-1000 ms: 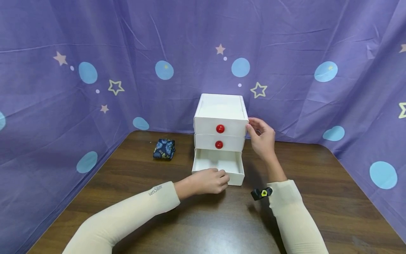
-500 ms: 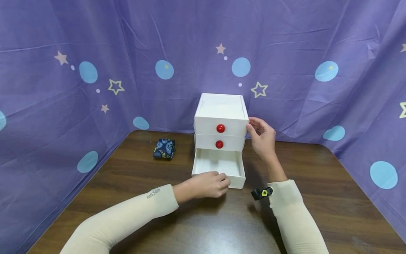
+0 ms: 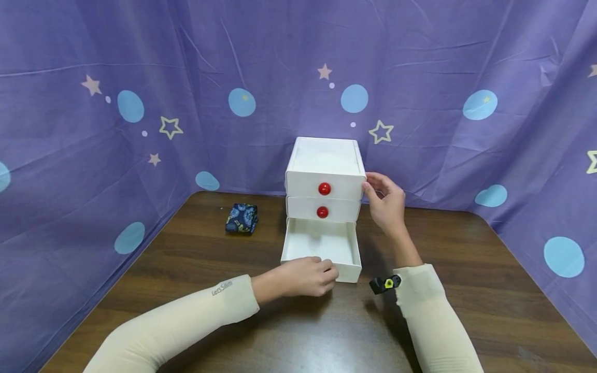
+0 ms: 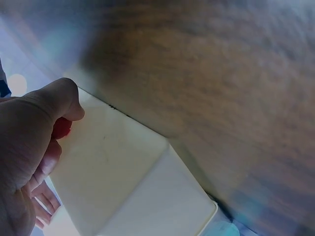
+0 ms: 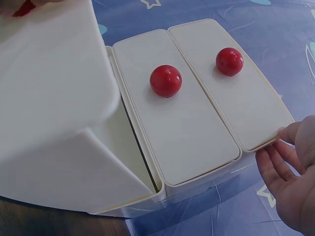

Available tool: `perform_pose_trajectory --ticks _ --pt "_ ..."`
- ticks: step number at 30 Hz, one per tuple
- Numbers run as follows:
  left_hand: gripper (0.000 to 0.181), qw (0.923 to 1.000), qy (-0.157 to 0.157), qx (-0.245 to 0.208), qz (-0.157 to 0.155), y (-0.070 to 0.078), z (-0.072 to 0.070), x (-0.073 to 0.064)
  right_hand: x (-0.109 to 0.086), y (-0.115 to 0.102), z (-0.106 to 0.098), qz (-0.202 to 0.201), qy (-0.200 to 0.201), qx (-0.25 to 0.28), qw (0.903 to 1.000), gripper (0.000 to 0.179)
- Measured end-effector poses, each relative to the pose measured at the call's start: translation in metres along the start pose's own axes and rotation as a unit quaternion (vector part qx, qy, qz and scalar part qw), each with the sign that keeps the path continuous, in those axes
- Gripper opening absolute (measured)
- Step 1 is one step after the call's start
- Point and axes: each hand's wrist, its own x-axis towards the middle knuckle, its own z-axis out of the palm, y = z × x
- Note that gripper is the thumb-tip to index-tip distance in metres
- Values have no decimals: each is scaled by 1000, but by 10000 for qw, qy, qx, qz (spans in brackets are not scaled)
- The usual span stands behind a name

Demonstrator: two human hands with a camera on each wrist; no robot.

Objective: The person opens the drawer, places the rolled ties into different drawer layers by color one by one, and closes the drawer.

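A small white chest of drawers (image 3: 326,155) stands at the back of the table, two red knobs showing on its upper fronts. Its bottom drawer (image 3: 347,271) is pulled far out, and the inside I see holds nothing. My left hand (image 3: 309,277) is at that drawer's front. In the left wrist view my thumb and fingers pinch its red knob (image 4: 62,129), which the hand hides in the head view. My right hand (image 3: 387,202) holds the chest's upper right side. In the right wrist view, thumb and fingers grip the edge by the top drawer (image 5: 251,105).
A folded dark blue patterned cloth (image 3: 241,218) lies on the brown wooden table (image 3: 196,269), left of the chest. Behind rises a purple curtain (image 3: 280,62) with stars and blue dots. A black strap (image 3: 384,284) sits by my right sleeve.
My left hand has moved a little toward me, drawing the bottom drawer farther out. The right hand has stayed on the chest's side.
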Motion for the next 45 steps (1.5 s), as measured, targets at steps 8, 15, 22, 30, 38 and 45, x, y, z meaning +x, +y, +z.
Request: perform_pose_trajectory --ticks 8,15,22,30,38,45 --pt "22 9999 104 62 96 2 -7 -1 0 0 0 -31 7 -14 10000 23" --pt "22 9996 265 93 100 5 -9 -2 0 -1 0 -10 10 -47 10000 22" --pt "25 9997 214 31 152 6 -11 -3 -1 -1 -1 24 20 -38 10000 23" --pt "29 9995 216 -75 220 5 -15 -6 0 1 0 1 8 -61 10000 23" --pt "16 9995 -135 -300 -25 4 -28 -9 0 0 1 -22 37 -102 9999 22" --pt "19 9982 -84 -573 -176 -6 -34 -19 0 1 1 13 45 -97 9999 22"
